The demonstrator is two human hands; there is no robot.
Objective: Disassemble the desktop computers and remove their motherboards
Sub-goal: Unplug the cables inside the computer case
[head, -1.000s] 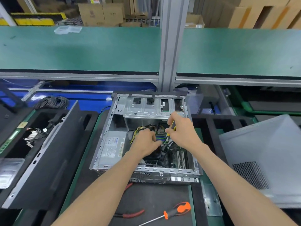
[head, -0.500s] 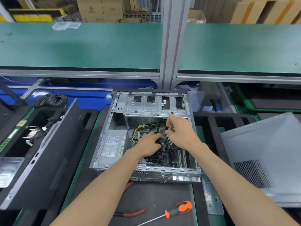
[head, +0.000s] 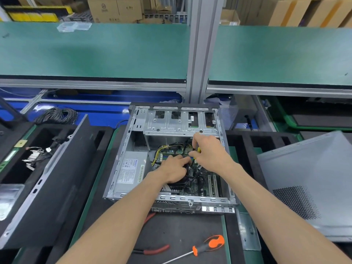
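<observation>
Both hands have crept deeper into the computer case point(head: 122, 164) — right hand point(head: 208, 155) pinching the yellow plug point(head: 198, 149); left hand point(head: 174, 171) curled on black cables point(head: 190, 177) — motherboard point(head: 200, 184) unplugging continues.

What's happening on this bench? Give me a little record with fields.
Case: open desktop computer, lying flat, side off
Left hand: inside the case, fingers on black cables over the motherboard
Right hand: pinching a small yellow-handled tool
Power supply: still in the case
Idle tools: orange screwdriver, red-handled pliers
Right of case: grey side panel
</observation>
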